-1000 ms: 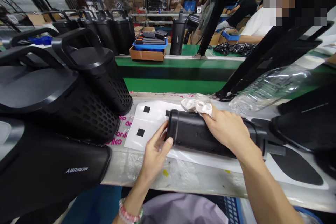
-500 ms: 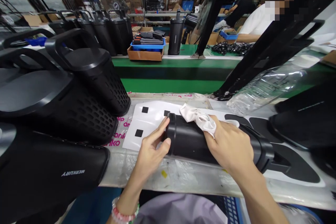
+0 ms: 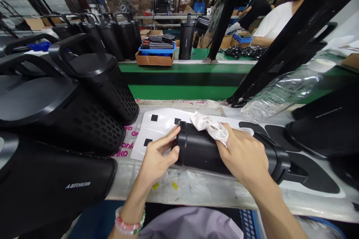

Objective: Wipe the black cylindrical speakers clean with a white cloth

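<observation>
A black cylindrical speaker [image 3: 202, 149] lies on its side across the workbench in front of me. My left hand [image 3: 158, 155] grips its left end, with the fingers curled over the rim and the thumb on the end cap. My right hand [image 3: 242, 153] presses a crumpled white cloth [image 3: 210, 125] against the top of the speaker body. Under the speaker lies a white sheet [image 3: 159, 127] with small black squares on it.
Upright black speakers with handles [image 3: 92, 78] crowd the left side, one marked MERKURY [image 3: 56, 183] near the front edge. A clear plastic bottle [image 3: 280, 93] lies at the right behind black parts [image 3: 322, 127]. Beyond a green conveyor [image 3: 182, 78] a person in white [image 3: 275, 22] works.
My right hand slid the cloth along the speaker's top, from its far edge toward the middle. My left hand shifted slightly on the end. The speaker turned a little.
</observation>
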Available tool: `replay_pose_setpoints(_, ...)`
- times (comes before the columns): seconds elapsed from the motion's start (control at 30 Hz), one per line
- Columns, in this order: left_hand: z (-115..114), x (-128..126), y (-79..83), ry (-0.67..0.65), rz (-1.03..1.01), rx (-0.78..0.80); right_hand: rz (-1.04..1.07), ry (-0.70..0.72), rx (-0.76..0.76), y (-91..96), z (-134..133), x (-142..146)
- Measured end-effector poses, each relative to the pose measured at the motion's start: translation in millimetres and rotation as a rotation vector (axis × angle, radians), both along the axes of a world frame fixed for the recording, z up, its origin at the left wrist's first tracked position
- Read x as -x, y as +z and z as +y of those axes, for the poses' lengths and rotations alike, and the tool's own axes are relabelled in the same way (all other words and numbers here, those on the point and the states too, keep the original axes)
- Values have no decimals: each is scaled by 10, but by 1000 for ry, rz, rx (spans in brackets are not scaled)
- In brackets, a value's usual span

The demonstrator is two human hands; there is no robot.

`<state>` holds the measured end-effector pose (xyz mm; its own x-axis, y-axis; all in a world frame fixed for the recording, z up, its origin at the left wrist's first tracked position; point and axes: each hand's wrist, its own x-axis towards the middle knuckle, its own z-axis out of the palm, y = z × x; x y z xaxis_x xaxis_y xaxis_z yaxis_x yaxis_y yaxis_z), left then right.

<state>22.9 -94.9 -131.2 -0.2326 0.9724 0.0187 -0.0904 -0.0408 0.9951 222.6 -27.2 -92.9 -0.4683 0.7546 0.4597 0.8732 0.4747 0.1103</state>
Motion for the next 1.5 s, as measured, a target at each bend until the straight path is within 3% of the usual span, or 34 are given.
replay_pose_setpoints(1.17, 48, 42, 35, -19, -19, -67, 48, -2, -69, -27, 7, 10)
replay_pose_setpoints(1.5, -71, 8, -54, -33, -6, -64, 167, 173, -298, -269, -105, -27)
